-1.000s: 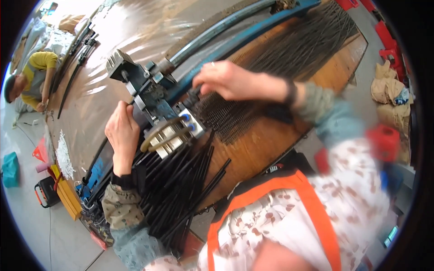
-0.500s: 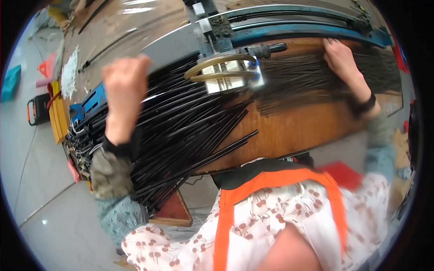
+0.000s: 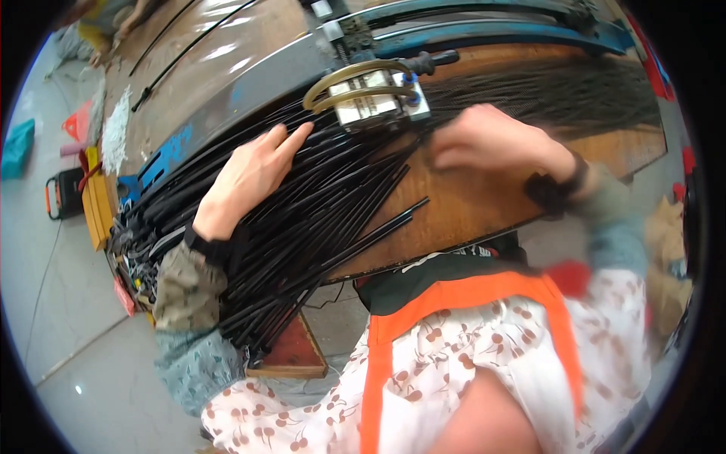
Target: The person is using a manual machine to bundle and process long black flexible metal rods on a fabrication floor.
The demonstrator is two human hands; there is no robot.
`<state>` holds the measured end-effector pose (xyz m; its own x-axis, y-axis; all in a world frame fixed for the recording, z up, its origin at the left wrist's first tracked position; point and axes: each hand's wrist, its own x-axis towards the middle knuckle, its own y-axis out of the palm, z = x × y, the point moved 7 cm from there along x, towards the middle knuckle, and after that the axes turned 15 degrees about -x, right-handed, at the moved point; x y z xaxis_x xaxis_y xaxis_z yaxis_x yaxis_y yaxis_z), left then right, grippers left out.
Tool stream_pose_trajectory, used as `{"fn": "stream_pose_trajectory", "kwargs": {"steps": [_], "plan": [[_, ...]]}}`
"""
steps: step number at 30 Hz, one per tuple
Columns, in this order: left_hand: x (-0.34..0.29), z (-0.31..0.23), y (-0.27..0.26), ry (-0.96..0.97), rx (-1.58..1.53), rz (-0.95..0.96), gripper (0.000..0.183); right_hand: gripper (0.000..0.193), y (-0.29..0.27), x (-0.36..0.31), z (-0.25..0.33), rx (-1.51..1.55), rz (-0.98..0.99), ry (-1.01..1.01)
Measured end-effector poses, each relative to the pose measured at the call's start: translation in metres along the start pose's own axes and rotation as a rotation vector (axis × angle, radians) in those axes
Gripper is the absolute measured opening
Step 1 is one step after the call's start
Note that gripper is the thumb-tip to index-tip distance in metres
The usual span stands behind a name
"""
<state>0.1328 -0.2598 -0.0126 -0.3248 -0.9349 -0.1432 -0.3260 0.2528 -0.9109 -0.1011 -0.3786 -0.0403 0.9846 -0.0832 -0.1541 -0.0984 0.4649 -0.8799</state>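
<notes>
Leaning over a pile of black rods at a brown desk, with both arms reaching across it
Holding left hand palm down over the rods, in an open grip pointed toward a metal block fitted with tan hoses; cannot tell whether touching the rods. Holding right hand just right of the block, above the desk, too blurred to tell an open grip from a closed one. Can see the rods fanned from the left end of the desk to below the block, dark strands spread to its right, and a blue rail behind
</notes>
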Motion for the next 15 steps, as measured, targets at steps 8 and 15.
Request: {"fn": "stream_pose_trajectory", "kwargs": {"steps": [8,15], "plan": [[0.006,-0.073,-0.013,0.014,0.002,-0.128,0.048,0.018,0.001,-0.008,-0.001,0.169,-0.578,0.015],[0.035,-0.102,-0.013,0.089,-0.079,-0.165,0.049,0.021,0.001,-0.050,-0.007,0.377,-0.720,0.142]]}}
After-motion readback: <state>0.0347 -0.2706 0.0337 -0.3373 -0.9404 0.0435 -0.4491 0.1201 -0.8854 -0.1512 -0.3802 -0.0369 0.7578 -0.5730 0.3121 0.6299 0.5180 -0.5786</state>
